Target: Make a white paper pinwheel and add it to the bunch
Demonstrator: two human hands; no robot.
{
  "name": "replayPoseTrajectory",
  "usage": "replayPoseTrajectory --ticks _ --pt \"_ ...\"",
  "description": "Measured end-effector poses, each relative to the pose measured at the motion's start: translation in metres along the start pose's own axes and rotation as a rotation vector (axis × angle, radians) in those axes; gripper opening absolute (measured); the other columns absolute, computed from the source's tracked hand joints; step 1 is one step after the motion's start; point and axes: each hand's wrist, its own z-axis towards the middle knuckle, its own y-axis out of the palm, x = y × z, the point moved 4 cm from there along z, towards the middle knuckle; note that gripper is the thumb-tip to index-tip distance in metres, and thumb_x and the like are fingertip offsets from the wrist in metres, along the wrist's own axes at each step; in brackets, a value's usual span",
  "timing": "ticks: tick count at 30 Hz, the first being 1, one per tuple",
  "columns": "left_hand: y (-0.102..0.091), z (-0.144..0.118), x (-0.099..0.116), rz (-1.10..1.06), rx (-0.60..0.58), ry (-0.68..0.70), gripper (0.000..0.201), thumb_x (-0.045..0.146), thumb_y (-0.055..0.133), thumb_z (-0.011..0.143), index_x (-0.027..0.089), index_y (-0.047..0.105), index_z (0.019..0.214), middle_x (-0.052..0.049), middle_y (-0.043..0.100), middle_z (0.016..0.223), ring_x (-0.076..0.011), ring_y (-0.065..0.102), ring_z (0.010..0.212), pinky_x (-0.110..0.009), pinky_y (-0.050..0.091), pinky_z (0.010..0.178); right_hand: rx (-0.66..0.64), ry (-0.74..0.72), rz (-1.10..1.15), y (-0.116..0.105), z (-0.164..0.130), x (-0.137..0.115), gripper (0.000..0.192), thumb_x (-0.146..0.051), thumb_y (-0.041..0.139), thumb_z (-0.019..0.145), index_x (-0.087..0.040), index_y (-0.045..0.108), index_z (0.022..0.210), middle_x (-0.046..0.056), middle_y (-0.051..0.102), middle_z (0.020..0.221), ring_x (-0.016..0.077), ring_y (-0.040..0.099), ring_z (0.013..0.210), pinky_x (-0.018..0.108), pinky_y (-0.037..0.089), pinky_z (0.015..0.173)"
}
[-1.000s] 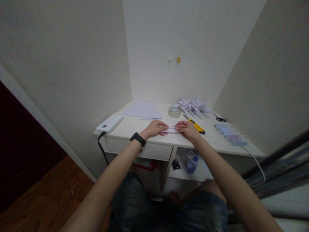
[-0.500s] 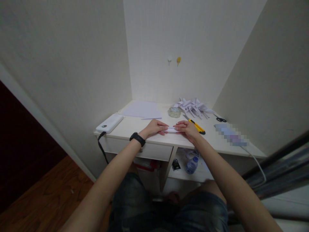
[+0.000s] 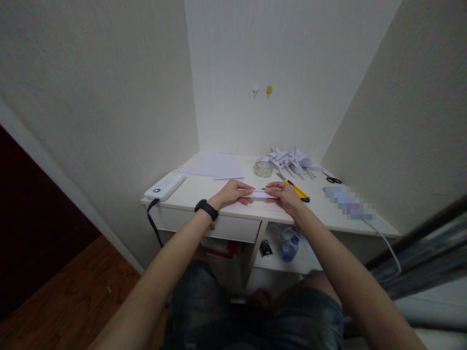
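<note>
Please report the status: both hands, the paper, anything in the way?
Left hand, right hand: holding opposite ends of paper strip. Strip: spanning between them. Yellow cutter: close beyond right hand, not between hands.

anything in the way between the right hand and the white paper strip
Nothing visible: the right hand has its fingers on one end of the white paper strip, and the left hand holds the other. The yellow cutter lies just past the right hand, not between it and the strip.

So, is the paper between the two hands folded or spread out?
Folded: the paper shows as a narrow strip with a lengthwise line, pinched between the left hand and right hand.
</note>
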Motion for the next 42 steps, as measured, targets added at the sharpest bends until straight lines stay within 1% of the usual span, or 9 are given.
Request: replayPoseTrajectory --ticks 4,12,16,20,25,31,35,37,42 --pt "0.0001 -0.0018 0.0016 -0.046 -0.003 -0.019 0.042 0.025 0.088 0.066 0.004 0.074 0.101 -0.018 0.076 0.091 -0.0199 0.074 0.07 -0.024 0.06 0.058 -0.023 0.011 0.016 0.0002 -0.0007 -0.0006 0.04 -0.023 0.093 0.046 -0.019 0.069 0.077 0.005 0.076 0.081 0.0194 0.071 0.074 0.028 0.061 0.058" --pt "0.0019 -0.0047 0.0062 -0.111 0.014 -0.042 0.031 0.014 0.087 0.065 0.004 0.076 0.092 -0.014 0.076 0.081 -0.0182 0.073 0.068 -0.025 0.061 0.067 -0.018 -0.007 0.003 0.0016 -0.0012 -0.0001 0.043 -0.023 0.094 0.041 -0.02 0.069 0.076 0.006 0.077 0.079 0.0196 0.072 0.074 0.03 0.058 0.069" --pt "0.0022 -0.0044 0.0051 -0.104 0.009 -0.048 0.032 0.014 0.087 0.066 0.004 0.076 0.094 -0.015 0.075 0.078 -0.0177 0.073 0.067 -0.025 0.061 0.068 -0.009 -0.011 -0.001 0.0019 -0.0015 0.0008 0.044 -0.02 0.093 0.04 -0.019 0.068 0.076 0.006 0.077 0.078 0.019 0.072 0.075 0.029 0.057 0.072" --pt "0.0016 -0.0022 0.0022 -0.036 0.032 -0.027 0.033 0.022 0.086 0.068 0.004 0.075 0.094 -0.014 0.075 0.078 -0.0155 0.071 0.06 -0.025 0.06 0.06 -0.012 -0.008 -0.009 0.0015 -0.0021 0.0005 0.043 -0.017 0.092 0.041 -0.018 0.068 0.078 0.007 0.077 0.078 0.0187 0.072 0.074 0.029 0.056 0.071" --pt "0.0019 -0.0022 0.0031 -0.014 0.059 0.012 0.033 0.021 0.089 0.062 0.005 0.076 0.087 -0.012 0.076 0.081 -0.0158 0.072 0.064 -0.024 0.06 0.064 -0.034 -0.003 -0.009 0.0022 -0.0023 0.001 0.044 -0.019 0.092 0.042 -0.018 0.07 0.079 0.007 0.078 0.08 0.0187 0.072 0.073 0.029 0.056 0.071" --pt "0.0038 -0.0048 0.0064 0.025 0.054 -0.004 0.037 0.021 0.088 0.065 0.004 0.075 0.095 -0.01 0.074 0.073 -0.0151 0.071 0.063 -0.024 0.059 0.064 -0.029 -0.024 -0.023 0.0009 0.001 0.005 0.046 -0.024 0.094 0.041 -0.018 0.069 0.079 0.006 0.077 0.078 0.0186 0.072 0.072 0.031 0.056 0.075" --pt "0.0056 -0.0049 0.0064 0.049 0.051 -0.035 0.03 0.025 0.085 0.07 0.003 0.074 0.087 -0.011 0.073 0.066 -0.014 0.069 0.057 -0.025 0.058 0.06 -0.02 -0.037 -0.018 0.0002 0.0016 0.0054 0.046 -0.021 0.094 0.039 -0.019 0.07 0.079 0.005 0.077 0.077 0.018 0.071 0.072 0.03 0.056 0.073" --pt "0.0059 -0.0044 0.0062 0.049 0.057 -0.035 0.027 0.023 0.085 0.07 0.003 0.074 0.083 -0.011 0.073 0.065 -0.0136 0.068 0.056 -0.024 0.058 0.06 -0.016 -0.035 -0.014 0.0005 0.0013 0.0051 0.046 -0.02 0.094 0.039 -0.019 0.07 0.078 0.005 0.077 0.077 0.0173 0.071 0.071 0.029 0.056 0.072" --pt "0.0045 -0.0027 0.0052 0.029 0.072 0.005 0.027 0.013 0.085 0.065 0.003 0.074 0.087 -0.01 0.073 0.067 -0.014 0.069 0.061 -0.025 0.059 0.063 -0.021 -0.018 0.003 0.0011 0.0014 0.0057 0.046 -0.019 0.094 0.039 -0.019 0.07 0.078 0.006 0.078 0.08 0.0172 0.071 0.069 0.03 0.058 0.071"
